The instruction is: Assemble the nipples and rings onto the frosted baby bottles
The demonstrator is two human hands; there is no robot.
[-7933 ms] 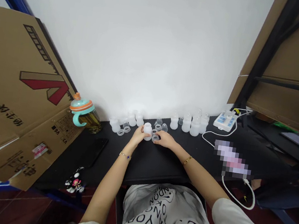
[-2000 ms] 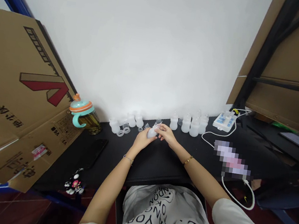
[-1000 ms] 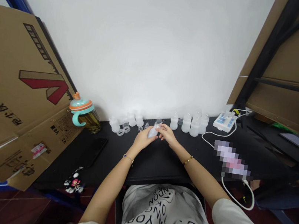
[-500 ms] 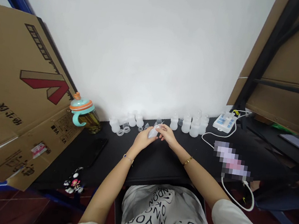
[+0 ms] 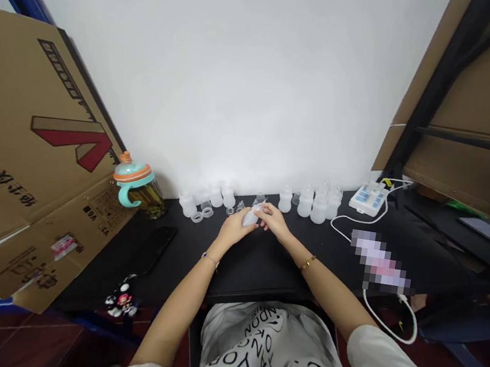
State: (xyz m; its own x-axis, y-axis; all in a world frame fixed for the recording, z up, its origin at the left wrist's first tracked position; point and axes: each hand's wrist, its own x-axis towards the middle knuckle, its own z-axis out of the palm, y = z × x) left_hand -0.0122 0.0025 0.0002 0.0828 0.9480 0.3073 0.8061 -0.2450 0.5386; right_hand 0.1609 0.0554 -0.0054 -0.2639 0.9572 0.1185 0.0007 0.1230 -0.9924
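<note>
**Small frosted-white plastic bottle held tilted over a flat black table**

The bottle is between the person's two hands, near the middle of the table, its upper end leaning toward the right. The left hand is curled around its body. The right hand has its thumb and fingers pinched together at the upper end; what exactly they grip there is too small to tell.

Just behind the hands stands a clear plastic domed piece, and to the left of them lie small clear plastic pieces. Farther left are more frosted-white rounded bottles, with translucent plastic rings in front of them. To the right, near the white wall, a cluster of upright frosted-white bottles with clear domed tops stands close together, a single clear dome-shaped cap among them.

At the left end of the table stands a transparent jug with a turquoise-and-orange lid, a flat black phone lying nearer the person. At the right are a white power strip and a pixelated pink-and-lilac object.
</note>
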